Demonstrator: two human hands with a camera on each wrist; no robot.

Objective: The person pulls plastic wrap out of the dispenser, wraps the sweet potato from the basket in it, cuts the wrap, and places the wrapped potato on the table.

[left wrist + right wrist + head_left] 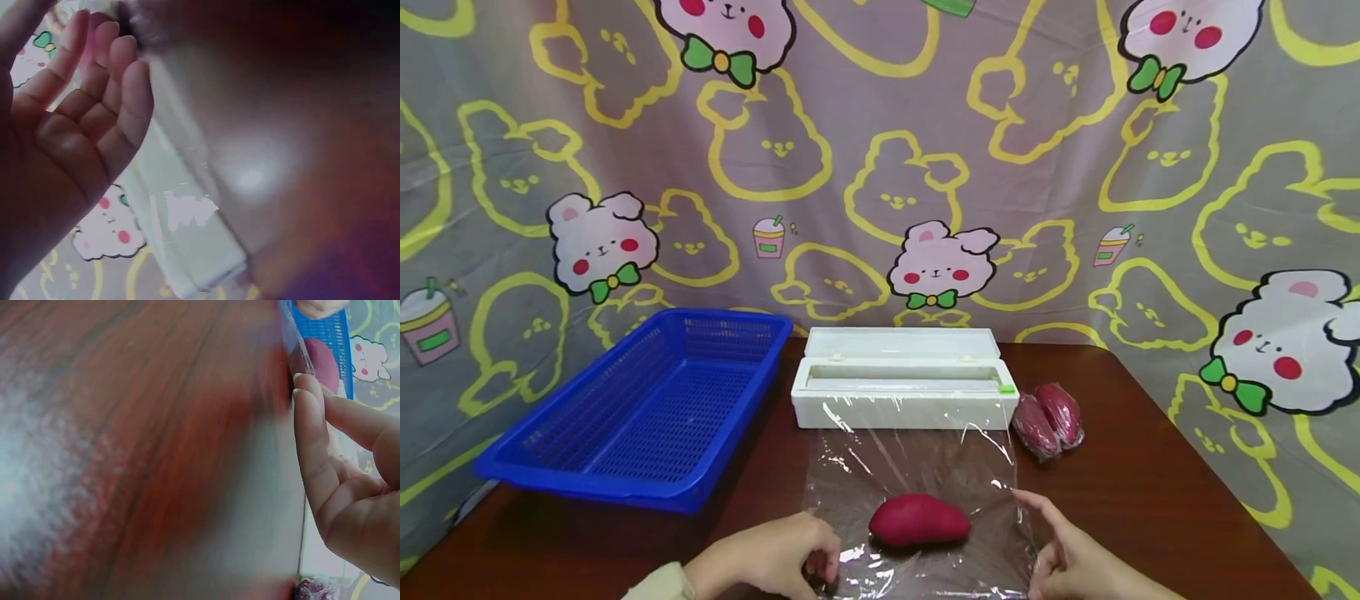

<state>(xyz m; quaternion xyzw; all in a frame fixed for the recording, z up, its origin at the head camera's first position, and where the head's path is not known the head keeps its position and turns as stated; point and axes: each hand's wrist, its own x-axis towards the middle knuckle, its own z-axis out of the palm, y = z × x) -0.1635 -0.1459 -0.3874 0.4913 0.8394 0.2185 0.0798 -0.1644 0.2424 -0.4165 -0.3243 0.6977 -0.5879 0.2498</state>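
A sheet of clear plastic wrap (pixel 917 458) runs from the white dispenser box (pixel 906 410) toward the table's front. On the sheet lies a red sweet potato (pixel 919 521). At the near left edge, my left hand (pixel 778 550) holds the wrap with curled fingers; its grip point is partly hidden in the head view. My right hand (pixel 1071 554) pinches the near right side, and the right wrist view shows thumb and finger (pixel 310 419) meeting on the wrap's edge. The sweet potato sits between both hands, touched by neither.
A blue plastic basket (pixel 602 486) stands at the left of the dark wooden table (pixel 1157 467). Two film-wrapped sweet potatoes (pixel 1060 412) lie right of the box. The box's lid (pixel 902 342) is raised at the back, before a patterned curtain (pixel 850 100).
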